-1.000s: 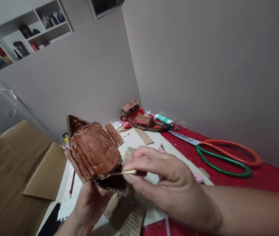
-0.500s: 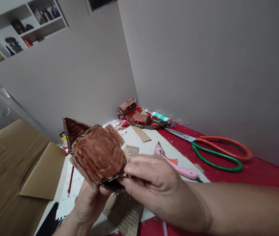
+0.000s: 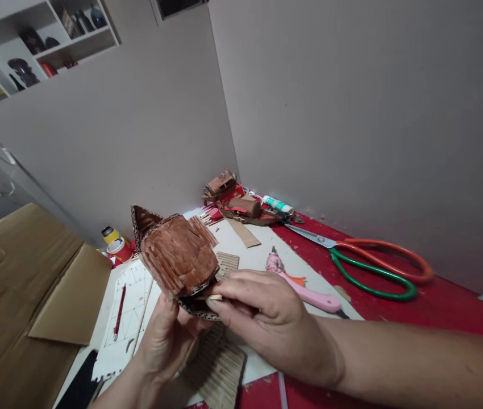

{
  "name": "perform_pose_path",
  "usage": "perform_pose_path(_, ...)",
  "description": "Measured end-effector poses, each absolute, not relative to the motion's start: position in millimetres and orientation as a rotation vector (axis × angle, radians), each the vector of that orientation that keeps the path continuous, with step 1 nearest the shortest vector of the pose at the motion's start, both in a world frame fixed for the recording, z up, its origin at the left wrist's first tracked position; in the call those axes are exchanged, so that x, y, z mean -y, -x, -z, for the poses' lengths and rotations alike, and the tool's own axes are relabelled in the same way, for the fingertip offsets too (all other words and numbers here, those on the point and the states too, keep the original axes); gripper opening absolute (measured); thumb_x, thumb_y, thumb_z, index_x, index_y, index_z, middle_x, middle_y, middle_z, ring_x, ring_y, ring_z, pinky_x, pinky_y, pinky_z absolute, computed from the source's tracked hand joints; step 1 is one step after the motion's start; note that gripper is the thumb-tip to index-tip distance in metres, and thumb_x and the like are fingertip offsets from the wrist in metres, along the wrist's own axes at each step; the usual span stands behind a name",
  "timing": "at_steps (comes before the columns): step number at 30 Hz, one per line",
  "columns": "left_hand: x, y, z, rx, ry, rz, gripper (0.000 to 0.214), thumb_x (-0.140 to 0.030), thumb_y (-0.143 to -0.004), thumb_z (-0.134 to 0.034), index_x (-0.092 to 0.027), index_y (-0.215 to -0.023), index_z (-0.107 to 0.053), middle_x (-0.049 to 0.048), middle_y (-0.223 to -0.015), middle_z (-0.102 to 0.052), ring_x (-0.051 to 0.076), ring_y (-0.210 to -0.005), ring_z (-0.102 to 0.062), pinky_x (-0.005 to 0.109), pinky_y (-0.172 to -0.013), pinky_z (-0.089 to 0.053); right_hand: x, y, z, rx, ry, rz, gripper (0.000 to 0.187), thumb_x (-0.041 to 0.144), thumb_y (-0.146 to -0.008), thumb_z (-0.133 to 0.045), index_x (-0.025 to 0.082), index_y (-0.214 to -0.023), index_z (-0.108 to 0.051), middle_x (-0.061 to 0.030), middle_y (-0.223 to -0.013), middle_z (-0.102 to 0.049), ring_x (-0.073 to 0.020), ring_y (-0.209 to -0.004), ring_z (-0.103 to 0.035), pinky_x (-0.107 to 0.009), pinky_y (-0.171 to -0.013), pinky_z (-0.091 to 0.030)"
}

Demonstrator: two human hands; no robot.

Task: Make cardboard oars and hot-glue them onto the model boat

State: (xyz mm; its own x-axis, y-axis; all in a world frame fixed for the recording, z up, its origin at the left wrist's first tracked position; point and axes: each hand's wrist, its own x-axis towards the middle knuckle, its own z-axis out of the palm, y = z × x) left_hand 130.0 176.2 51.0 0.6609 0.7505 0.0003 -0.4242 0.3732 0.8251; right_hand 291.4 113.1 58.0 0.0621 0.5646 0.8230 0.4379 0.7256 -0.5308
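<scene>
A brown-painted cardboard model boat (image 3: 182, 253), with a curved cover and a pointed end raised at the far left, is held up over the table. From below, my left hand (image 3: 169, 335) grips it, with the thumb on its near side and the other fingers partly hidden underneath. At the near right edge, beside the dark opening, my right hand (image 3: 267, 324) has thumb and forefinger closed together on the boat. Whether a small loose piece is also between these fingertips I cannot tell. Under the hands lies a piece of corrugated cardboard (image 3: 216, 369).
Large scissors (image 3: 378, 267) and a pink glue gun (image 3: 313, 298) lie to the right. Another brown model boat (image 3: 245, 209) stands at the back. A big cardboard sheet (image 3: 20, 301) is at left, near a red pencil (image 3: 120, 312) on a drawing (image 3: 133, 289).
The model boat has tilted and shifted slightly right, its pointed end now nearer the middle. My right fingertips have moved down a little to the opening's edge.
</scene>
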Motion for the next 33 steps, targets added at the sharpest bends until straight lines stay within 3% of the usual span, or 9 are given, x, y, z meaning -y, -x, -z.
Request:
perform_pose_path(4, -177.9, -127.6, -49.4, -0.408, -0.927, -0.772, 0.056, -0.037, -0.075, -0.073, -0.032, -0.129, -0.056, 0.0053, -0.11, -0.07, 0.021, -0.09, -0.067, 0.026, -0.066, -0.057, -112.2, -292.2, -61.0, 1.565, 0.849, -0.134, 0.011, 0.01, -0.086, -0.059, 0.012, -0.083, -0.069, -0.0029, -0.063, -0.061, -0.0119, -0.056, -0.054, -0.024, -0.055, -0.042)
perform_pose_path(12, -180.7, -128.1, -48.5, -0.407, -0.892, -0.723, 0.047, -0.038, -0.079, -0.07, -0.029, -0.124, -0.06, 0.0039, -0.108, -0.072, 0.018, -0.091, -0.068, 0.022, -0.071, -0.057, -108.6, -299.9, -70.4, 1.503, 0.836, -0.138, 0.011, 0.009, -0.083, -0.059, 0.014, -0.082, -0.069, 0.0002, -0.059, -0.058, -0.0095, -0.052, -0.049, -0.023, -0.051, -0.041)
perform_pose_path(19, -190.9, -121.5, -45.9, -0.415, -0.824, -0.703, 0.03, -0.037, -0.075, -0.074, -0.021, -0.101, -0.072, 0.0051, -0.1, -0.075, 0.02, -0.089, -0.071, 0.024, -0.071, -0.059, -93.8, -331.0, -67.8, 1.342, 1.029, -0.197, 0.01, 0.013, -0.082, -0.06, 0.022, -0.082, -0.065, 0.001, -0.068, -0.062, -0.0125, -0.061, -0.056, -0.024, -0.055, -0.046)
perform_pose_path(23, -198.3, -121.3, -41.6, -0.45, -0.757, -0.714, 0.024, -0.029, -0.074, -0.075, -0.022, -0.098, -0.073, 0.0046, -0.1, -0.076, 0.019, -0.089, -0.071, 0.023, -0.071, -0.06, -95.4, -357.3, -61.4, 1.247, 1.264, -0.314, 0.006, 0.019, -0.081, -0.06, 0.021, -0.077, -0.063, 0.0012, -0.065, -0.061, -0.0124, -0.057, -0.055, -0.023, -0.05, -0.044)
perform_pose_path(26, -202.4, -122.9, -38.6, -0.498, -0.723, -0.725, 0.023, -0.025, -0.073, -0.077, -0.021, -0.095, -0.073, 0.0041, -0.098, -0.076, 0.019, -0.086, -0.072, 0.026, -0.07, -0.061, -99.4, -379.7, -52.2, 1.237, 1.372, -0.386, 0.01, 0.026, -0.081, -0.061, 0.021, -0.074, -0.064, -0.0004, -0.068, -0.063, -0.0141, -0.061, -0.057, -0.025, -0.056, -0.045)
perform_pose_path(33, -211.3, -128.5, -27.4, -0.615, -0.689, -0.779, 0.036, -0.019, -0.072, -0.077, -0.021, -0.107, -0.068, 0.0083, -0.101, -0.075, 0.023, -0.085, -0.072, 0.032, -0.067, -0.063, -97.5, -410.9, -31.3, 1.225, 1.524, -0.423, 0.017, 0.033, -0.081, -0.06, 0.02, -0.071, -0.065, -0.0024, -0.072, -0.067, -0.0168, -0.068, -0.059, -0.029, -0.065, -0.046)
